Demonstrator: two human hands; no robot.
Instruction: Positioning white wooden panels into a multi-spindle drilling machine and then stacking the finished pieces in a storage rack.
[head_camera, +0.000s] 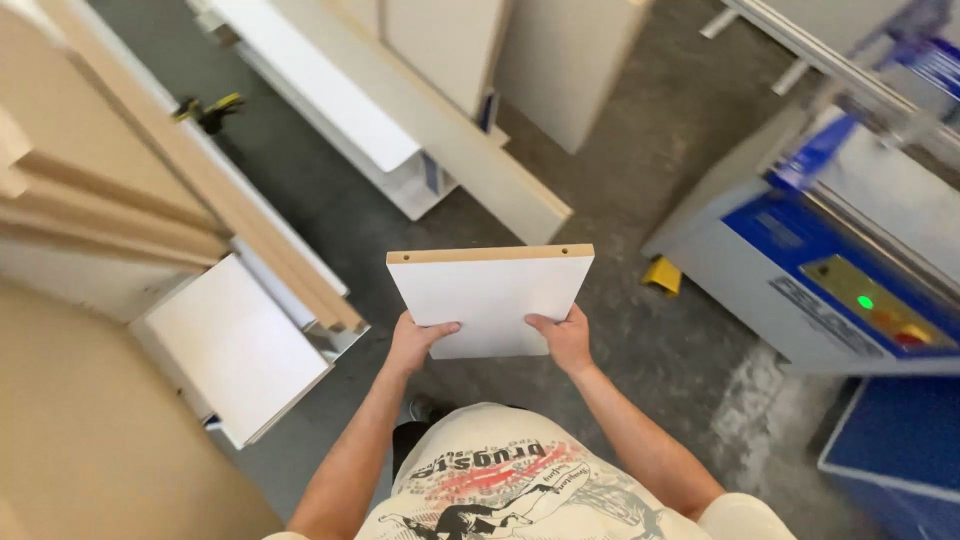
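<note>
I hold a small white laminated board (490, 295) flat in front of my chest, above a grey concrete floor. Its far edge is bare wood with two small drilled holes. My left hand (418, 342) grips the near left corner, thumb on top. My right hand (565, 338) grips the near right corner the same way. Both forearms reach forward from below.
Stacked white and beige panels (230, 340) lie to my left, with long boards (200, 170) leaning above them. More panels (440, 130) lean ahead. A blue and grey machine (830, 270) with a lit green button stands at right; a yellow block (662, 275) sits by its base.
</note>
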